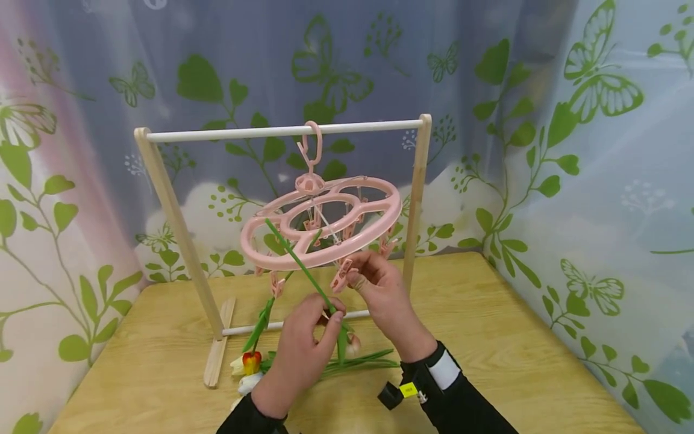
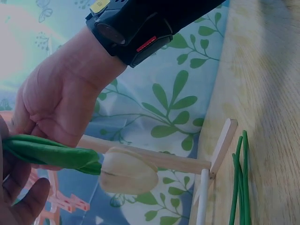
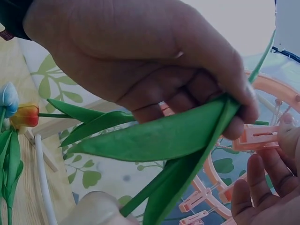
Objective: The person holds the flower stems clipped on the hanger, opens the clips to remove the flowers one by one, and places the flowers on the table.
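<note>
My left hand [image 1: 306, 346] pinches the green stem of a cream artificial tulip [image 2: 129, 171]. Its bare stem end slants up across the front of a round pink clip hanger [image 1: 259, 260], and its blossom points down. In the right wrist view, long green leaves [image 3: 154, 140] spread below the left fingers. Thumb and fingers of my right hand [image 1: 387, 301] pinch a pink clothes peg [image 1: 341, 276] on the hanger's near rim. The stem lies just left of that peg. Another tulip, with a red and yellow blossom [image 3: 26, 116], hangs from a peg [image 1: 276, 284] further left.
The hanger hooks over the white bar [image 1: 228, 134] of a wooden stand [image 1: 181, 235]. More artificial tulips lie on the wooden table [image 1: 488, 337], their green stems [image 1: 374, 360] reaching right beneath my hands. A leaf-patterned curtain [image 1: 477, 150] surrounds the table.
</note>
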Tool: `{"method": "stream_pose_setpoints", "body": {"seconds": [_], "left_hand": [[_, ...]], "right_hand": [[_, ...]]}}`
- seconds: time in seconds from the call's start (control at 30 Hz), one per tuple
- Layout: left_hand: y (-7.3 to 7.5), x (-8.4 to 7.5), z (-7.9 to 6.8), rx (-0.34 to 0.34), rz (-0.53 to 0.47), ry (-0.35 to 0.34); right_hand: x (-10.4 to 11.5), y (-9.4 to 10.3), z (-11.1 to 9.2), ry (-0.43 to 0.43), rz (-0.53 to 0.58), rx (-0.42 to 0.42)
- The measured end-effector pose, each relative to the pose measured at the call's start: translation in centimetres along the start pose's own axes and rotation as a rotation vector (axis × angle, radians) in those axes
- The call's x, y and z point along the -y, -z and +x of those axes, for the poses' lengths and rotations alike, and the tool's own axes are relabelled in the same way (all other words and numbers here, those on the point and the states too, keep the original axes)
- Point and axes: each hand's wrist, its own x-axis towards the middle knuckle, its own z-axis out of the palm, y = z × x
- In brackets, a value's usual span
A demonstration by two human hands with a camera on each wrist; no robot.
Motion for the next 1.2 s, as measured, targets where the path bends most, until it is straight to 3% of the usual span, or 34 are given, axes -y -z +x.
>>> {"method": "stream_pose_setpoints", "body": {"seconds": [0.37,0.6,0.7,0.9,1.07,1.2], "left_hand": [[0.5,-0.9,0.0,0.003,-0.017,-0.081],[1.5,-1.7,0.3,-0.035,-0.034,-0.160],[2.1,-2.1,0.5,-0.056,-0.012,-0.184],[3.2,-2.9,0.9,-0.091,0.014,-0.229],[4.3,-3.2,1.3,-0.106,0.079,-0.255],[5.6,-3.5,1.8,-0.088,0.170,-0.248]], "right_hand": [[0.2,-0.6,-0.3,0.010,-0.088,0.009],[0.6,-0.9,-0.7,0.014,-0.190,0.001],[0.8,-1.0,-1.0,0.086,-0.248,0.006],[1.3,-1.1,-1.1,0.319,-0.394,0.005],[2.1,-0.9,-1.1,0.475,-0.507,-0.063],[2.9,-0.6,-1.2,0.587,-0.491,-0.132]]}}
